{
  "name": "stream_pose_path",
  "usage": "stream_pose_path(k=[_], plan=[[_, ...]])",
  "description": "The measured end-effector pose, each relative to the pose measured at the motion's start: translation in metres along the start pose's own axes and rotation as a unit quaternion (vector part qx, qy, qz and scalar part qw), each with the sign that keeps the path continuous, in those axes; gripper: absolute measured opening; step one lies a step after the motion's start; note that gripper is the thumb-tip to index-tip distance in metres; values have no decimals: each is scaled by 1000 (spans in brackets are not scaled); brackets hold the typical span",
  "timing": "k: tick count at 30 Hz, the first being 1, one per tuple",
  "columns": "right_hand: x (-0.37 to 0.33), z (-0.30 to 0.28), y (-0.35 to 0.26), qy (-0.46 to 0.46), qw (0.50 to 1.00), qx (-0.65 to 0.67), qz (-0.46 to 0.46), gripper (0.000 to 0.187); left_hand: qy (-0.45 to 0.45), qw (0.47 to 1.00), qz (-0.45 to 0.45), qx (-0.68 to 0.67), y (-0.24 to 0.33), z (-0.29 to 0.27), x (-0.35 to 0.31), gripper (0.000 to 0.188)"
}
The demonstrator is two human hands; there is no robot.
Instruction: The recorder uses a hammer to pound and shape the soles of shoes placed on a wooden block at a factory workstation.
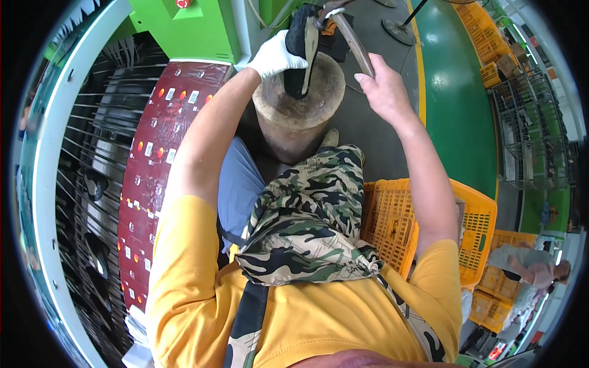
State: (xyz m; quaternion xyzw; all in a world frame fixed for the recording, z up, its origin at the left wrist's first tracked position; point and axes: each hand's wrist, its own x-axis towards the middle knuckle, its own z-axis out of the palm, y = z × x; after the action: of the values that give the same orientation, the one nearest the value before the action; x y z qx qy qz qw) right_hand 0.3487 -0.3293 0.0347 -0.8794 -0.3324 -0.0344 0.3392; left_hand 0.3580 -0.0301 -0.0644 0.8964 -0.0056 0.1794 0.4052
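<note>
My left hand [275, 56], in a white glove, is closed around a black shoe [297, 46] with a pale strip along its right-facing side. The shoe is tipped up on edge, its lower end over the top of a round, worn block [328, 92] between my legs. In my bare right hand [386, 92] is a hammer [353, 43], held by its wooden handle. The hammer's dark head is up by the shoe's far end; whether they touch, I cannot tell.
Dark red printed boxes [178, 116] and a black rack [98, 147] line the left, below a green machine [187, 30]. A yellow crate [392, 227] stands beside my right elbow. Farther right are a wire cage [531, 132], more crates and another person [531, 264].
</note>
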Motion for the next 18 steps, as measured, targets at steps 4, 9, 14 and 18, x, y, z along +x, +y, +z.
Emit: stream_pose_path(k=[4, 9, 14, 18], plan=[[-37, 32, 7, -14, 973, 162, 163, 38, 77, 992, -56, -85, -20, 2, -9, 82], [-124, 109, 89, -167, 966, 8, 197, 42, 15, 923, -109, -369, -21, 8, -46, 49], [-153, 107, 81, -161, 891, 212, 369, 24, -138, 658, -327, -664, -21, 49, -151, 43], [-122, 76, 77, -168, 835, 339, 399, 16, -155, 575, -415, -687, -16, 79, -208, 44]])
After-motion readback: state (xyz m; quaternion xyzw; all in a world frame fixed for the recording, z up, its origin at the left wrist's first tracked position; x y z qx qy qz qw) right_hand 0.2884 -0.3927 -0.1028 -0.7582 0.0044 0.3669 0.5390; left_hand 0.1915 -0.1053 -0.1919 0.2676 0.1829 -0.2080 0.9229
